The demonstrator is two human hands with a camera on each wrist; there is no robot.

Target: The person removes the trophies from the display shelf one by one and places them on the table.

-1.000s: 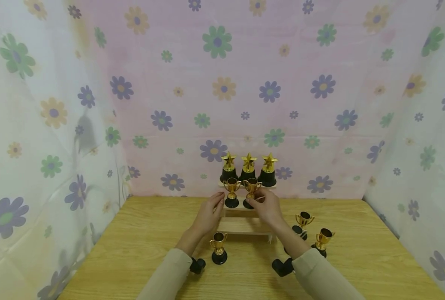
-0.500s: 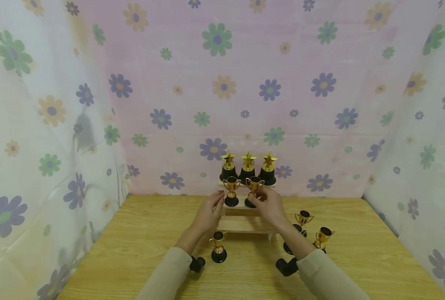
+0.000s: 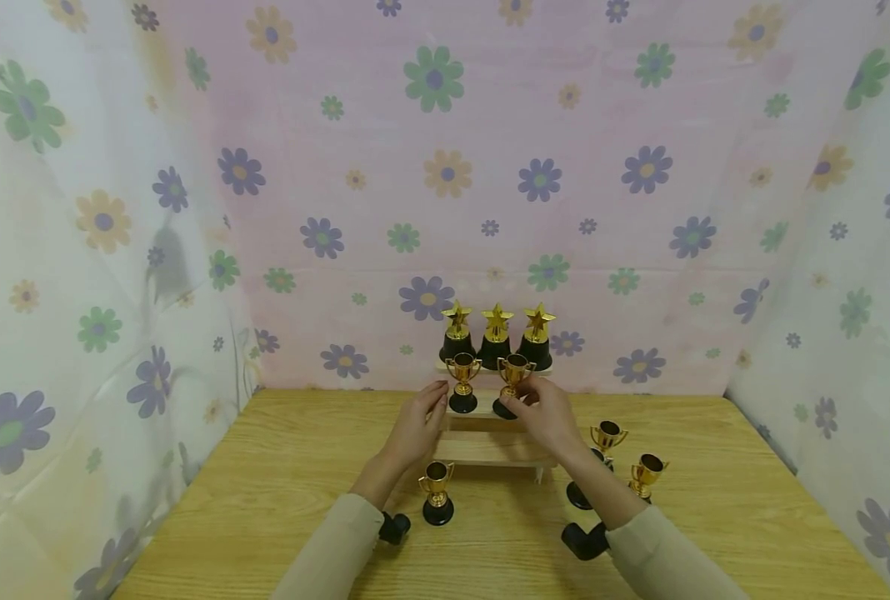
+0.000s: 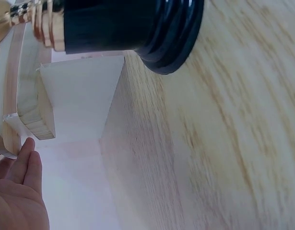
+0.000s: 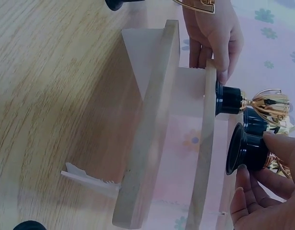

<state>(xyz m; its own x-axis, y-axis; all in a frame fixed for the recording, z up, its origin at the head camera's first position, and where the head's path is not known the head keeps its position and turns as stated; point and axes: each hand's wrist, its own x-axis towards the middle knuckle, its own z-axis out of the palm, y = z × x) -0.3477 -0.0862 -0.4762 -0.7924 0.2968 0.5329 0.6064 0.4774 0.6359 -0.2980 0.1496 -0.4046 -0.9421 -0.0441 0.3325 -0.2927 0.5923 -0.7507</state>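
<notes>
A small gold cup trophy (image 3: 516, 368) with a black base is pinched between the thumb and fingers of my right hand (image 3: 548, 417). Its base (image 5: 244, 149) is tilted and looks slightly off the middle shelf in the right wrist view. To its left a matching cup trophy (image 3: 463, 379) stands upright on that shelf. My left hand (image 3: 415, 423) is at the left end of the wooden tiered stand (image 3: 486, 448), fingers fairly straight and touching the shelf end. On the top tier, three star trophies (image 3: 497, 321) stand in a row behind the cups.
One cup trophy (image 3: 437, 492) stands on the table (image 3: 295, 475) in front of the stand. More cup trophies (image 3: 647, 473) stand to the right, partly behind my right forearm. The lowest shelf is bare wood. Flowered cloth (image 3: 445, 242) closes off the back and sides.
My right hand has shifted a little to the right with its cup trophy, widening the gap to the other cup. My left hand has stayed in place.
</notes>
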